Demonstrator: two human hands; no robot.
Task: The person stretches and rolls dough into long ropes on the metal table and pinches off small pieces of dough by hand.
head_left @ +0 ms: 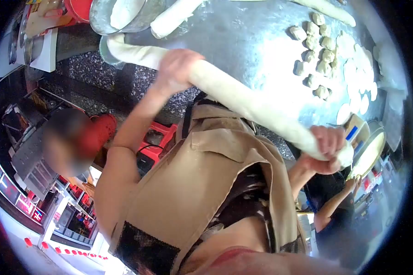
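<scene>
A long, thick roll of pale dough [243, 96] stretches diagonally between my two hands, in front of my apron at the edge of the metal worktable [225, 41]. My left hand [179, 68] is wrapped over it toward its left part. Beyond that hand the dough bends down at its tip, near a light green bowl [109, 52]. Close to the roll's right end, my right hand [326, 149] has its fingers curled round it. Another dough log [175, 19] lies on the table past my left hand.
Several dough lumps [323, 68] and flattened dough rounds [355, 87] lie at the table's right. A metal bowl [98, 18] holds white flour. A red stool [167, 135] stands below. Another person's hand [352, 184] touches a round tray [369, 156] at right.
</scene>
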